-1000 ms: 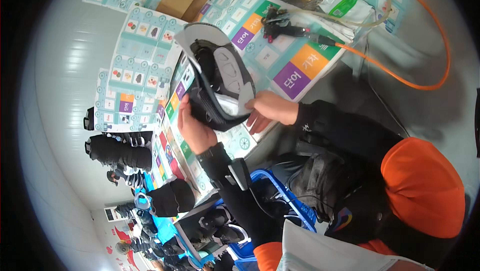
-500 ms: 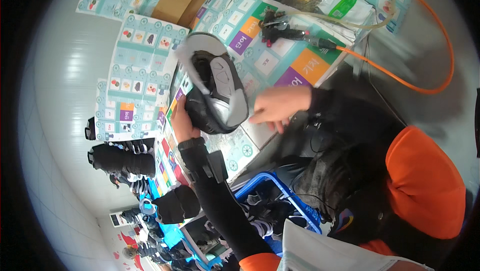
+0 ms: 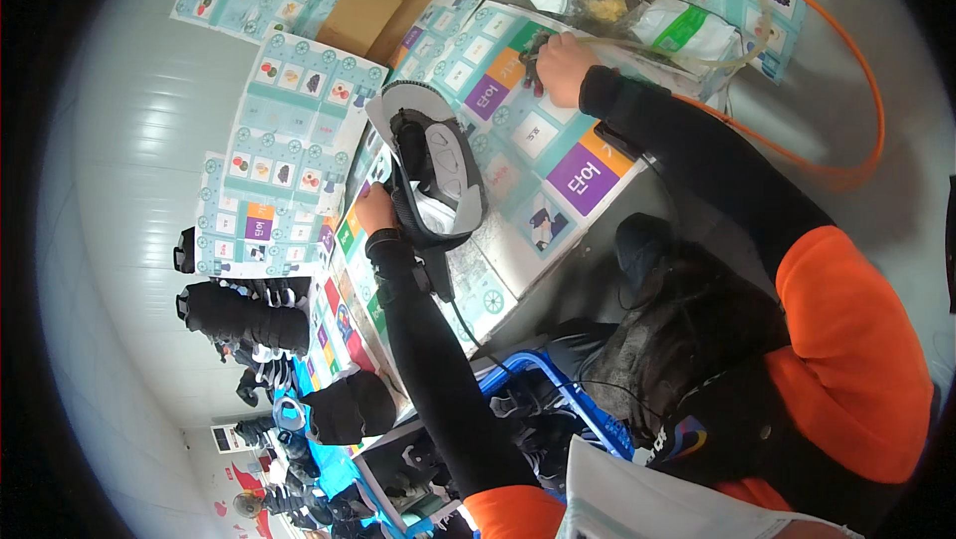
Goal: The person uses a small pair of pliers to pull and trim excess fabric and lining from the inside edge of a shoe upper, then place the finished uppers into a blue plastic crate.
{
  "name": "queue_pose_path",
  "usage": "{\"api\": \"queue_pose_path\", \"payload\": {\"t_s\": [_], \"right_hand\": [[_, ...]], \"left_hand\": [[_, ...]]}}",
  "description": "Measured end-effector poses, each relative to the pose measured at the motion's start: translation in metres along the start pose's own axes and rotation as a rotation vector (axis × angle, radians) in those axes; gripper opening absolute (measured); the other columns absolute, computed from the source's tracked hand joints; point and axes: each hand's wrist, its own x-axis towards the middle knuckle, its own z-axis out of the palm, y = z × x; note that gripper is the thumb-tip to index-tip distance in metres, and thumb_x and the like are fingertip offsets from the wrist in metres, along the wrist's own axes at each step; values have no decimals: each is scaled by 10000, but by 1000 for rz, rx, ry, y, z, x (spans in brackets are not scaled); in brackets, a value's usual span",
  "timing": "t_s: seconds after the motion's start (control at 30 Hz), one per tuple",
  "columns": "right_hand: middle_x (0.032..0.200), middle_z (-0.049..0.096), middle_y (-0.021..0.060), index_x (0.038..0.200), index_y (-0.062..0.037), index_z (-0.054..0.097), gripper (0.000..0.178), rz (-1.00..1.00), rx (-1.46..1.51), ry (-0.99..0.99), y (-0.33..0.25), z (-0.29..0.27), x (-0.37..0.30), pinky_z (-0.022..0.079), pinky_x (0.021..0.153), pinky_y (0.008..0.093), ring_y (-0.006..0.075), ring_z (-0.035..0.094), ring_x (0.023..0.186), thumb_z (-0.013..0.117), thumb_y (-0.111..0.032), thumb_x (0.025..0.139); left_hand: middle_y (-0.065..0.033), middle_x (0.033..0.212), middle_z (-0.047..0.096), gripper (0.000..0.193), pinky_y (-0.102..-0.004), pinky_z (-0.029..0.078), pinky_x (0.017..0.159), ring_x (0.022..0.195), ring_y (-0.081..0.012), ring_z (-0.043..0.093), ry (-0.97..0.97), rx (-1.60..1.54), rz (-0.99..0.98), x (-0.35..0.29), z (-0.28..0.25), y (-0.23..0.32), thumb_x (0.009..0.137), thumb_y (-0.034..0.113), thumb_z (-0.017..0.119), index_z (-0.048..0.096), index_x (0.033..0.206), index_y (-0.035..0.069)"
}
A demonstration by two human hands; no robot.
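Observation:
A black cap with grey lining and a grey under-brim stands tilted on the table, its hollow side facing me and its brim at the far end. My left hand is closed at the cap's left side; its fingertips are partly hidden. Farther off to the right, my right hand is wrapped round a black spray gun, most of which it covers. An orange hose and a pale, clear tube run to that gun.
Printed sheets cover the table and wall. At the back are an open cardboard box and a white-green packet. Stacked black caps stand at left. Below the near edge is a blue basket with dark items.
My right hand has gone from beside the cap to the spray gun and closed on it. The cap has settled slightly, and my left hand has shifted a little along its side.

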Motion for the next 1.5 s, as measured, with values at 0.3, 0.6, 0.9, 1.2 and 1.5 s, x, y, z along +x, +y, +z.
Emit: {"api": "queue_pose_path", "payload": {"t_s": [0.3,0.6,0.9,1.2,1.5], "right_hand": [[833,678,273,893,12,690,211,92,1031,-167,-54,-119,-57,512,749,537,477,658,856,614,-132,757],[839,689,260,982,-20,713,275,-68,1065,-225,-75,-138,-77,523,776,525,461,664,868,596,-124,756],[726,607,227,858,-43,620,89,-101,1153,-62,-80,-125,-83,439,620,501,464,584,713,611,-84,780],[726,597,235,863,-32,608,91,-131,1168,-127,-76,-117,-84,437,634,507,471,586,724,596,-68,780],[811,669,277,938,-21,703,227,-29,1106,-138,-74,-114,-82,497,754,535,478,645,851,580,-100,766]], "left_hand": [[-237,902,752,393,-444,513,808,824,-363,698,1,-39,-38,-12,-16,10,870,252,591,717,975,-105],[-284,1036,751,459,-427,535,911,994,-407,722,48,-102,-239,-15,-24,11,882,295,632,728,1094,-101],[-260,1010,753,373,-423,535,896,961,-384,719,99,-125,-177,-25,-28,23,895,249,635,710,1030,-91],[-232,1009,747,363,-405,531,883,937,-341,708,118,-209,-187,-32,-26,28,906,240,656,697,1058,-86],[-217,1006,751,364,-395,532,876,930,-318,711,116,-257,-179,-33,-24,18,914,237,661,700,1081,-84]]}}
